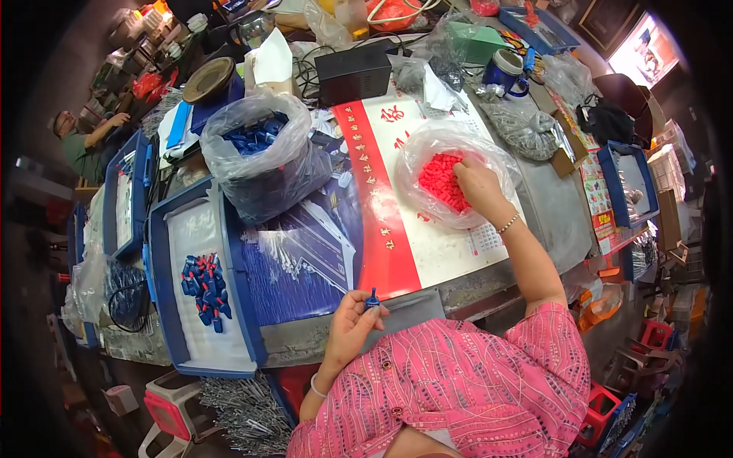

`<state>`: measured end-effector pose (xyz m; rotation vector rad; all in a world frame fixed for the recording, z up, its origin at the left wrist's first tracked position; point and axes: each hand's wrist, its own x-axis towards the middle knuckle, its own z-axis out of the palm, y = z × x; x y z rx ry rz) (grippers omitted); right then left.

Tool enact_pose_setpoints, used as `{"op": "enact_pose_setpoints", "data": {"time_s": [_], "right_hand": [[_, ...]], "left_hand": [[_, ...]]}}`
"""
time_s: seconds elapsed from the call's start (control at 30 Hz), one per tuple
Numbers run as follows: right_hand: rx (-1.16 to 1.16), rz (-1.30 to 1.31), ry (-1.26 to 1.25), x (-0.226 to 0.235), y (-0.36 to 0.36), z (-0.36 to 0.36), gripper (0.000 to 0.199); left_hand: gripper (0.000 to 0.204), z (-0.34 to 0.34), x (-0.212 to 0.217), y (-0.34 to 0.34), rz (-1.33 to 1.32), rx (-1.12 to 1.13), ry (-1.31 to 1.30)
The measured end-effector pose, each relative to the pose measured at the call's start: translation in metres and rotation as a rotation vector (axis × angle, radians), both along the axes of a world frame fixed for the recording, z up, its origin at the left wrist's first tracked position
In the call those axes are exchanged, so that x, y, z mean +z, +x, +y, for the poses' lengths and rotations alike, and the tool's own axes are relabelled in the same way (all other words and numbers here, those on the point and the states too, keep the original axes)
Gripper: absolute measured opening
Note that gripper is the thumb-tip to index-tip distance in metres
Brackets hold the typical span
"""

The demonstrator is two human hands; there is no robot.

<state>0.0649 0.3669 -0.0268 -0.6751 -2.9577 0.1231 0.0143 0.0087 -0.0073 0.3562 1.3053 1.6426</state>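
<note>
By the table edge [301, 345], the left hand [353, 324] pinched a blue spouted piece [372, 301], which a slack grip could drop; the right hand [481, 188], its hold hidden, dipped among red pieces [438, 177] in a clear bag [500, 159].

A: L hand [356, 320]?
B: Pinching small blue pc [372, 301], thin tip up, by near worktop [561, 221] edge.
A: R hand [481, 188]?
B: In clear bag [416, 149], at red pcs [440, 180].
A: Blue tray [243, 305]?
B: Blue/red pcs [205, 287] heaped inside, L side.
</note>
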Motion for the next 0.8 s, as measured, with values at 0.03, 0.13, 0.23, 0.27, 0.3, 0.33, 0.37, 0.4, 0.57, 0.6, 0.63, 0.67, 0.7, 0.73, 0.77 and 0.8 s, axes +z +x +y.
{"op": "enact_pose_setpoints", "data": {"time_s": [0.03, 0.13, 0.23, 0.27, 0.3, 0.33, 0.37, 0.4, 0.57, 0.6, 0.63, 0.67, 0.7, 0.73, 0.77, 0.8], "right_hand": [[0.007, 0.005, -0.008, -0.001, 0.0, 0.001, 0.008], [0.042, 0.109, -0.053, 0.007, 0.004, -0.003, 0.008], [0.041, 0.266, -0.329, 0.028, 0.01, -0.016, 0.009], [0.004, 0.322, -0.569, 0.032, 0.012, -0.021, 0.008], [0.006, 0.316, -0.574, 0.031, 0.014, -0.028, 0.008], [0.006, 0.402, -0.948, 0.031, 0.018, -0.036, 0.009], [0.012, 0.48, -1.329, 0.034, 0.016, -0.049, 0.01], [0.001, 0.475, -1.466, 0.045, 0.015, -0.063, 0.009], [0.085, 0.514, -1.928, 0.041, 0.011, -0.102, 0.013], [0.101, 0.508, -2.036, 0.035, 0.01, -0.105, 0.014], [0.119, 0.501, -2.144, 0.03, 0.008, -0.108, 0.015], [0.091, 0.509, -2.192, 0.029, 0.006, -0.112, 0.017], [0.093, 0.506, -2.197, 0.027, 0.004, -0.115, 0.017], [0.156, 0.505, -2.218, 0.024, 0.003, -0.118, 0.018], [0.219, 0.504, -2.237, 0.022, 0.001, -0.121, 0.018], [0.218, 0.501, -2.24, 0.024, 0.0, -0.125, 0.018]], "left_hand": [[0.02, 0.0, -0.001, 0.0, -0.023, 0.026, 0.003], [0.021, 0.0, 0.0, -0.001, -0.044, 0.055, 0.008], [0.021, 0.001, -0.001, -0.003, -0.049, 0.069, 0.031], [0.02, 0.002, -0.001, -0.004, -0.054, 0.071, 0.051], [0.02, 0.004, -0.001, -0.005, -0.059, 0.076, 0.046], [0.019, 0.007, -0.001, -0.006, -0.047, 0.067, 0.089], [0.018, 0.01, 0.0, -0.006, -0.036, 0.067, 0.127], [0.018, 0.012, 0.0, -0.007, -0.041, 0.076, 0.117], [0.019, 0.029, 0.01, -0.011, -0.057, 0.057, 0.224], [0.02, 0.03, 0.01, -0.011, -0.063, 0.056, 0.233], [0.02, 0.03, 0.01, -0.012, -0.063, 0.06, 0.228], [0.021, 0.03, 0.009, -0.013, -0.06, 0.045, 0.247], [0.022, 0.029, 0.008, -0.013, -0.057, 0.029, 0.267], [0.022, 0.027, 0.008, -0.013, -0.057, 0.033, 0.263], [0.023, 0.026, 0.008, -0.012, -0.061, 0.034, 0.261], [0.024, 0.024, 0.008, -0.012, -0.066, 0.035, 0.26]]}}
